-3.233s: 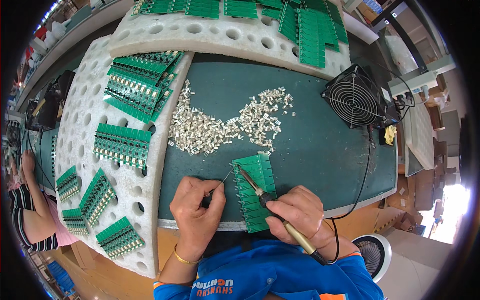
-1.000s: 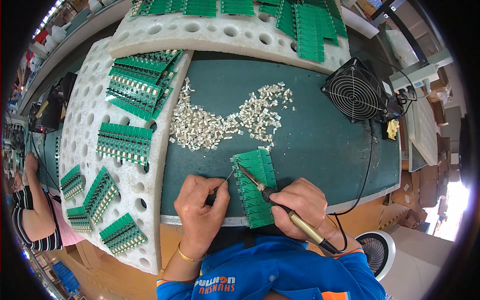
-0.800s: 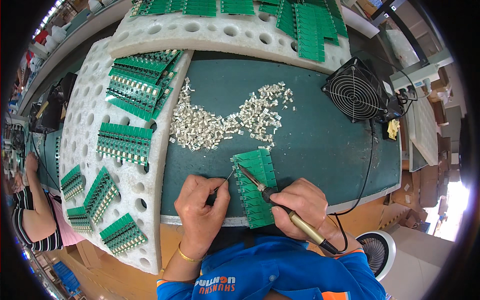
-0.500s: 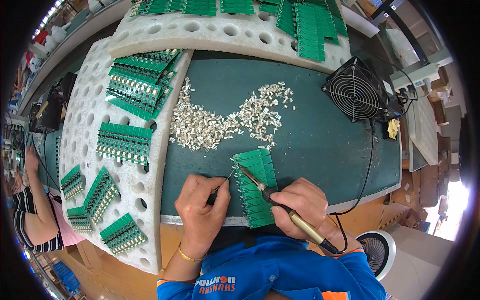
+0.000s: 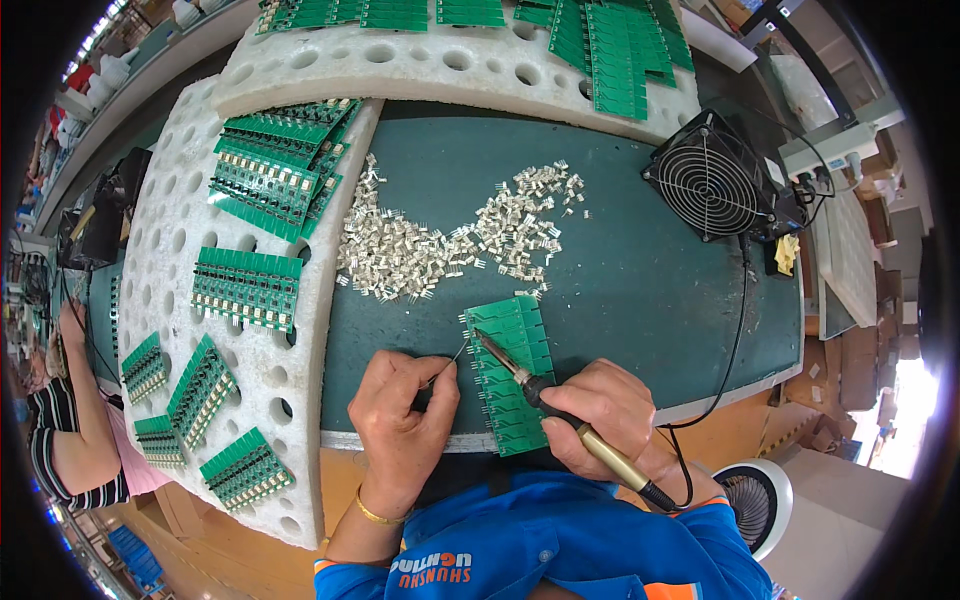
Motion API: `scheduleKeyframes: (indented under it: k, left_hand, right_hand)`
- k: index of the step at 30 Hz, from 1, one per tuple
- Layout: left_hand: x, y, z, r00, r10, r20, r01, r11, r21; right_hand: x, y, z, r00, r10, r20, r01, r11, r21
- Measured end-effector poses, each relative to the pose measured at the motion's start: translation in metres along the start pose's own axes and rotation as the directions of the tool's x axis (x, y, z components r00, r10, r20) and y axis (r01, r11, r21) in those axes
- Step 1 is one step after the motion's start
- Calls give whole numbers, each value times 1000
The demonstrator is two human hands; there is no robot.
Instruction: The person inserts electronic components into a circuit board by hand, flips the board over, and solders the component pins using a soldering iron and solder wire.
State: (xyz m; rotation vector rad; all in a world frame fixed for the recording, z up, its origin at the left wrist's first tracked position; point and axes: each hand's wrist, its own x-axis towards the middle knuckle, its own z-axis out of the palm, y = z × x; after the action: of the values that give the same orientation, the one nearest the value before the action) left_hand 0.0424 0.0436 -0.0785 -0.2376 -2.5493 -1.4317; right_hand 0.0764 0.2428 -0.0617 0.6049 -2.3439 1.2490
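Observation:
A green circuit board panel (image 5: 515, 375) lies on the dark green mat (image 5: 640, 310), with pins along its left edge. My right hand (image 5: 600, 415) is closed on a soldering iron (image 5: 618, 462), whose tip touches or nearly touches the panel's upper left edge. My left hand (image 5: 402, 415) pinches a thin solder wire (image 5: 458, 353) that runs up toward that tip. Above my hands lies a pile of small white pin connectors (image 5: 410, 255).
White perforated foam boards (image 5: 165, 300) at left and back hold several circuit panels (image 5: 245, 288). A black fan (image 5: 708, 188) with cables stands right. A round white fan (image 5: 745, 510) is lower right. A co-worker's arm (image 5: 85, 420) shows far left.
Compared with 3.2 seconds ago, both hands and the board appear slightly shifted in the picture, iron and wire still at the upper left edge. The co-worker's hand has moved slightly.

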Motion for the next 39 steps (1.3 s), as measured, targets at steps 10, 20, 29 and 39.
scheduleKeyframes:
  k: [10,20,29,39]
  left_hand:
    - [-1,-1,2,1000,-12,-10,11,999,-34]
    - [0,1,0,1000,-9,10,9,1000,-1]
    - [0,-1,2,1000,13,1,-13,1000,-5]
    - [0,-1,2,1000,17,6,-17,1000,1]
  right_hand:
    - [-1,0,1,1000,-19,19,19,999,-28]
    - [-1,-1,1,999,-37,36,39,998,-51]
    - [-1,-3,0,998,-40,49,43,998,-49]
    - [-1,-4,-1,997,-41,63,44,998,-47]
